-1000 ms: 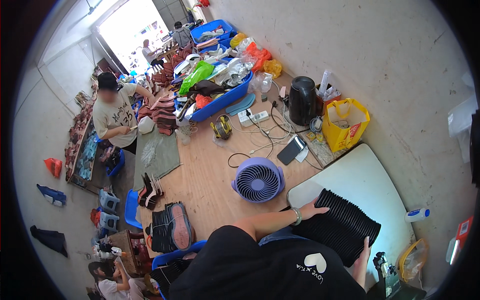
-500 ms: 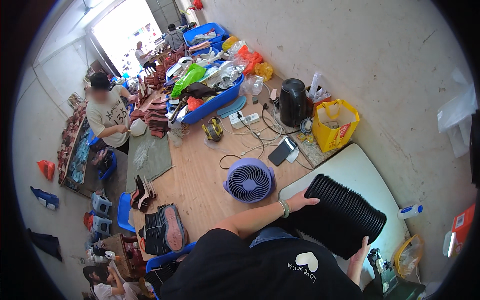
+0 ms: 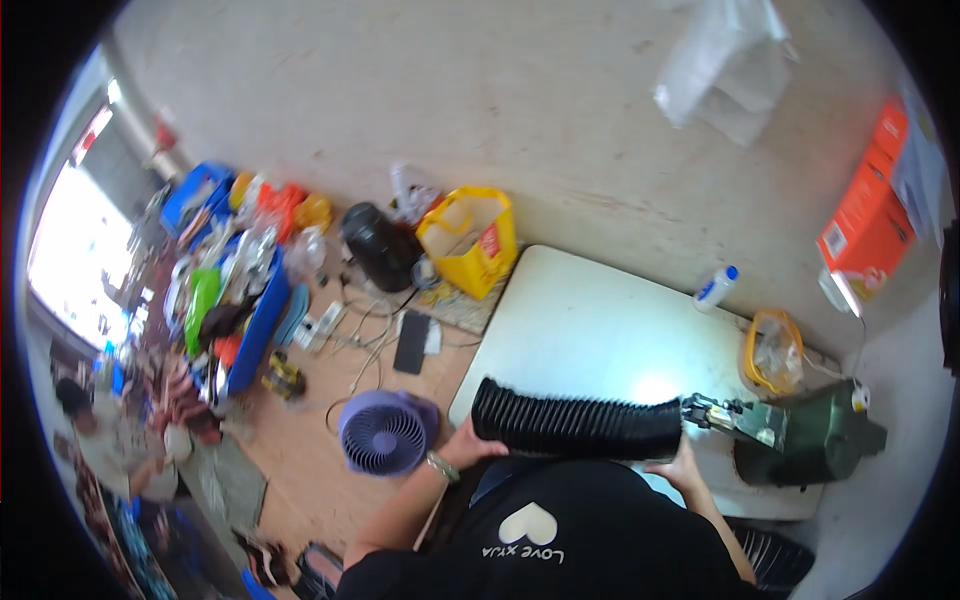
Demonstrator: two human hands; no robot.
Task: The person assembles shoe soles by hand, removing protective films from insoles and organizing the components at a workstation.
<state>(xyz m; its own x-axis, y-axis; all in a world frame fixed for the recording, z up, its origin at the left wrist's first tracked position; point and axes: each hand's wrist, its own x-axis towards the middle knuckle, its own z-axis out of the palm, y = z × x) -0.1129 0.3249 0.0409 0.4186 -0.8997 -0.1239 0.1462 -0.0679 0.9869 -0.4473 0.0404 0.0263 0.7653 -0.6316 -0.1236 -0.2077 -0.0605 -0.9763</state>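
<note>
Half a second on, the view has swung from the cluttered floor to the white rectangular surface [image 3: 600, 330], and the long black ribbed stack of pieces [image 3: 575, 428], which earlier lay spread as a broad block across the board, is now drawn together into a tight roll-like bundle along the surface's near edge. It looks as if the bundle has been gathered and lined up toward the dark green machine [image 3: 810, 440] at the right, whose metal head [image 3: 725, 418] meets the bundle's right end; I judge the work is at the point of feeding or pressing that end into the machine.

Going down in size: the pale wall fills the top of the view, then the white surface, then the wooden floor [image 3: 300, 450] to the left with a blue crate [image 3: 250, 330] of mixed goods, a yellow bag [image 3: 470, 240], a black round appliance [image 3: 378, 245], a small purple fan [image 3: 383, 435] and a black phone [image 3: 411, 342] among cables. An orange box [image 3: 868, 215] stands at the far right, a white bottle with a blue cap [image 3: 716, 288] lies by the wall, and another person sits far left.

The left hand [image 3: 468, 448] grips the bundle's left end, fingers curled around it. The right hand [image 3: 683, 470] is beneath the bundle's right end, just under the machine head; its fingers are hidden behind the bundle, so I cannot tell whether they are spread or closed. The bundle thus lies between both hands, resting on the surface.
</note>
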